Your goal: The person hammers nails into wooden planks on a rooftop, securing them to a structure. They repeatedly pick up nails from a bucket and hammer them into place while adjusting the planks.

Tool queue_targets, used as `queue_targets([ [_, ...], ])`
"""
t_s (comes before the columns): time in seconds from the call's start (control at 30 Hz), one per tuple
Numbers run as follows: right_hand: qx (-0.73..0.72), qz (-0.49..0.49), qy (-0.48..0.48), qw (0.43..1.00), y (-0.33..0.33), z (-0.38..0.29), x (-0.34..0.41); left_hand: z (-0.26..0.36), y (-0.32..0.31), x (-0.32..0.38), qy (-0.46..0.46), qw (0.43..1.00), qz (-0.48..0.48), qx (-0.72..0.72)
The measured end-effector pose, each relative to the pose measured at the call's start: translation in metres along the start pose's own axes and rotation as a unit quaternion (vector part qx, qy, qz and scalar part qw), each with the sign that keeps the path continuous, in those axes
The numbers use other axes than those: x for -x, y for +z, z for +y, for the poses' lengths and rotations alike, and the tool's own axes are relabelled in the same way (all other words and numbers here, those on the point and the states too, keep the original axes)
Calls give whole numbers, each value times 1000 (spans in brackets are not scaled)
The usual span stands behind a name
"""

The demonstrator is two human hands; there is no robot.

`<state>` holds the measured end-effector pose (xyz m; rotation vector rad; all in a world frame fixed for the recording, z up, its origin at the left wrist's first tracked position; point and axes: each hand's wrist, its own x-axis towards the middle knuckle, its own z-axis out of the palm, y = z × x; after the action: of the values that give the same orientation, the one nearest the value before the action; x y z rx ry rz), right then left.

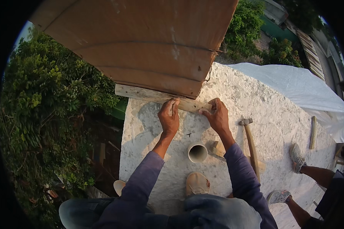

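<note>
A narrow wooden board [149, 95] lies along the lower edge of a large brown panel [149, 60], which is crossed by thin dark lines. My left hand [169, 116] grips the board near its middle, fingers over its lower edge. At the board's right end, my right hand [218, 114] pinches it between thumb and fingers. Below my hands an open round pipe [197, 153] stands in the rough pale concrete surface [166, 183]. A hammer with a wooden handle [251, 146] lies right of my right forearm, its metal head towards the panel.
Wood pieces [218, 148] lie beside the pipe. The concrete's left edge drops off towards trees [46, 114]. Another person's shoes [297, 158] and legs are at the right. A pale sheet [292, 86] and a wooden strip [312, 132] lie at the right.
</note>
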<state>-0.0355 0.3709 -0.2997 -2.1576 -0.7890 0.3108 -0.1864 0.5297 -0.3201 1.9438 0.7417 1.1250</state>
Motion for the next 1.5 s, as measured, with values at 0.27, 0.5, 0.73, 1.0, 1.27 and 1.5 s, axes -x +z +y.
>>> queue_targets([
  [0.27, -9, -5, 22, 1000, 3, 5, 3, -2, 9, 8, -34, 999, 16, 35],
  [0.5, 9, 30, -3, 1000, -10, -3, 17, -11, 8, 6, 40, 999, 13, -4],
  [0.73, 274, 128, 91, 949, -125, 44, 109, -10, 5, 6, 89, 995, -2, -45],
  [1.0, 364, 27, 172, 915, -155, 91, 186, -14, 5, 6, 116, 992, -14, -58],
  [1.27, 61, -70, 114, 989, -133, -9, 157, -14, 4, 9, 120, 990, -30, -70],
  [1.5, -37, -142, 14, 989, -106, -82, 125, -18, 5, 10, 122, 991, -22, -58],
])
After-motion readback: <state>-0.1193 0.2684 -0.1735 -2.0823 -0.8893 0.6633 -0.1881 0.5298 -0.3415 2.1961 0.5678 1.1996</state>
